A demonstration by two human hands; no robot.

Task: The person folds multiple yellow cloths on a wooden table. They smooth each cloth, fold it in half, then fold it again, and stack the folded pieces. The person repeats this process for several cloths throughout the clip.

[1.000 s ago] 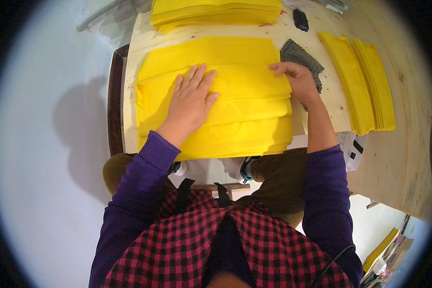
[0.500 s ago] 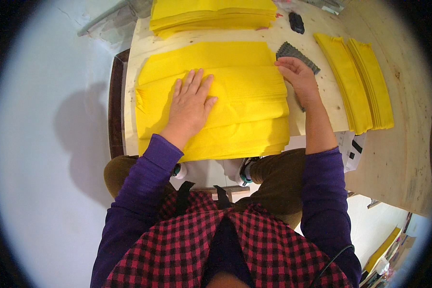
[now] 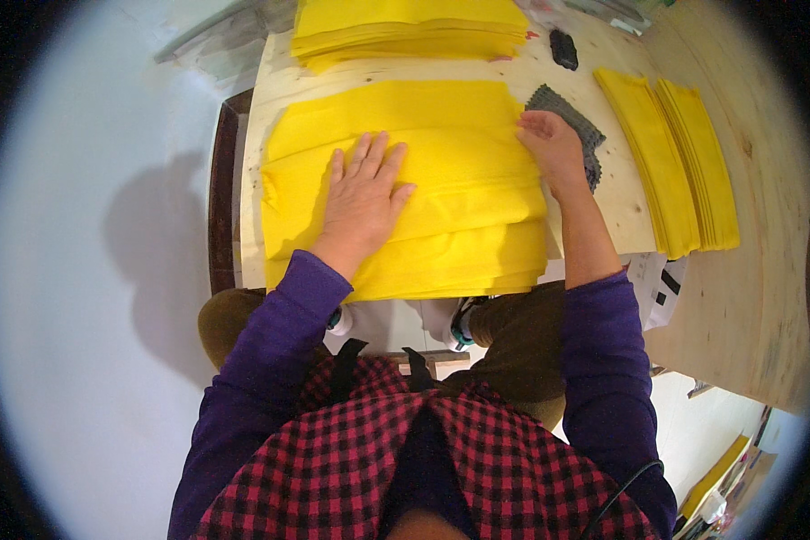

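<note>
A broad pile of yellow cloth (image 3: 405, 193) lies in overlapping layers on the wooden table, its near edge hanging over the front. My left hand (image 3: 364, 193) rests flat on top of it, fingers spread. At the pile's right edge, near the upper corner, my right hand (image 3: 553, 148) has its thumb and fingers drawn together on the cloth's margin. Just behind that hand is a dark grey piece of cloth with a zigzag edge (image 3: 571, 112), partly covered by the hand and wrist.
Another stack of yellow cloth (image 3: 409, 36) lies at the far side of the table (image 3: 621, 193). Two narrow folded yellow bundles (image 3: 652, 162) lie to the right. A small black object (image 3: 563, 49) sits at the far right. A pale wall (image 3: 81, 297) is on the left.
My right hand has shifted slightly down along the pile's right edge, and more of the grey cloth shows. My left hand keeps its place on the cloth. The whole view has moved a little.
</note>
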